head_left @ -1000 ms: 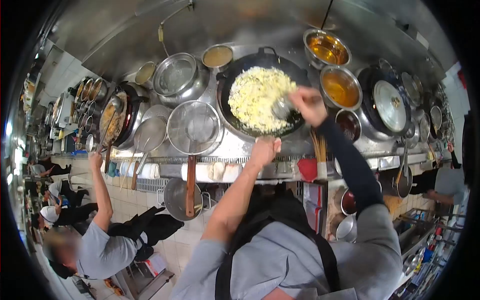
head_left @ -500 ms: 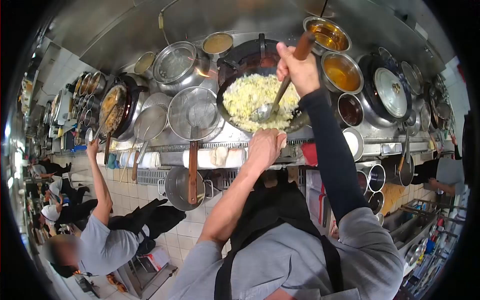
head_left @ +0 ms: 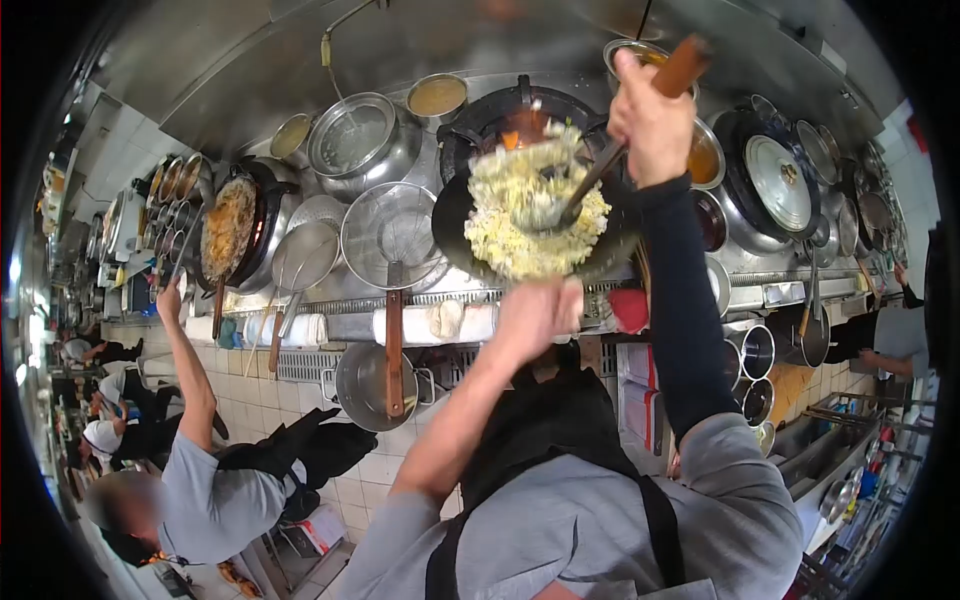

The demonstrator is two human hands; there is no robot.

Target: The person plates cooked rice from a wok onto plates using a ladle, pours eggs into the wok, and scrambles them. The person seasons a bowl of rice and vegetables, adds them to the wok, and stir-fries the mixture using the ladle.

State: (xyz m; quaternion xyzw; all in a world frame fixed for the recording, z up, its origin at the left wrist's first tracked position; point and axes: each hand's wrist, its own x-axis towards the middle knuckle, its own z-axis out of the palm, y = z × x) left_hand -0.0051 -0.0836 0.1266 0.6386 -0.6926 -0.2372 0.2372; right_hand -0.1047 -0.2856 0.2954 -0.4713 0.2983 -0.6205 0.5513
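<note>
My right hand [head_left: 652,125] is closed around the ladle [head_left: 592,182], its wooden end pointing up and away. The ladle's bowl is in a mass of yellow and white fried rice [head_left: 535,250], which looks like rice with egg. Part of the rice is smeared by motion and lifted toward the far side of the dark wok [head_left: 452,235]. At the near rim, my left hand [head_left: 540,318] is closed on the wok, with what looks like a folded cloth at its right side. The grip itself is partly hidden and blurred.
Flame shows at the burner [head_left: 515,138] behind the wok. A large strainer [head_left: 395,225] and a pot of liquid [head_left: 350,135] stand left; a lidded wok [head_left: 780,180] stands right. A co-worker [head_left: 215,490] reaches over another wok [head_left: 228,230] at far left.
The wok has tilted and the rice has shifted, some of it tossed up. My right hand with the ladle has moved right and slightly down; my left hand is slightly lower.
</note>
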